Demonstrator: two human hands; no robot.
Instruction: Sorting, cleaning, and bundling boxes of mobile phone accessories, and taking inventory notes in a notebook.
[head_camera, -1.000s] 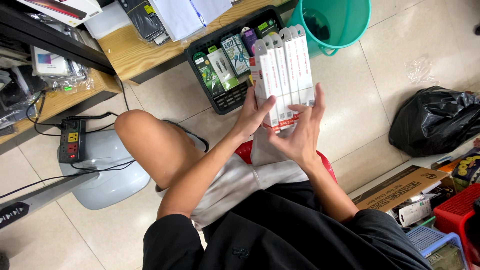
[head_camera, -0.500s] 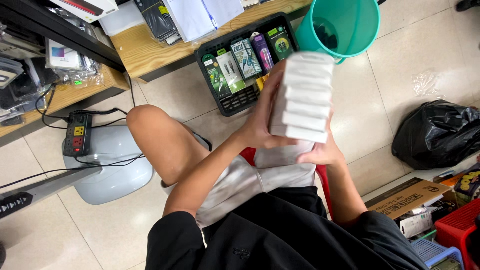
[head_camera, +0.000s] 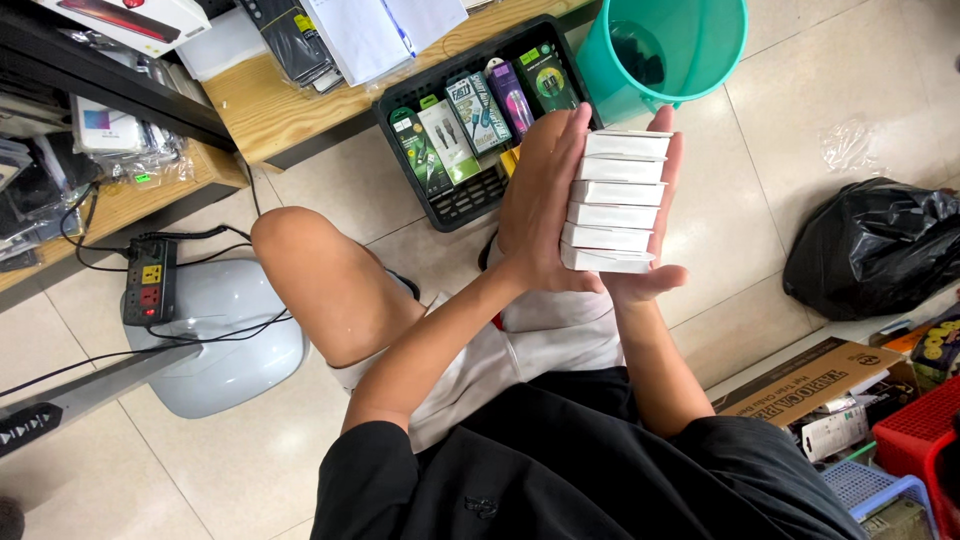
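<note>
The person sits over a tiled floor (head_camera: 450, 250) and holds a stack of white boxes (head_camera: 612, 202) between both hands, out in front of the knees and above the near edge of a black crate (head_camera: 470, 200). The left hand (head_camera: 540, 200) lies flat against the stack's left side, fingers spread and pressing inward. The right hand (head_camera: 655, 270) cups it from below and along the right side, palm up with the fingers reaching to the top box. Both grips are closed on the stack, more a clamp between two palms than a wrap-around hold.

The step in hand looks like squaring up and carrying a bundle of identical packs. Six or so slim cartons lie one on another with their narrow ends toward the camera and their edges nearly flush. Any move from here calls for steady inward pressure from both sides, since smooth card faces would likely slide on each other if one palm eased off.

The boxes are matte white card, rectangular and sharp-cornered. The crate is rigid plastic with a gridded floor, and flat blister packs in green, blue and purple stand in a row inside it. Just beyond it stands a round teal bucket (head_camera: 665, 50) of glossy plastic. To the right sits a crumpled, shiny black bag (head_camera: 870, 245).
</note>
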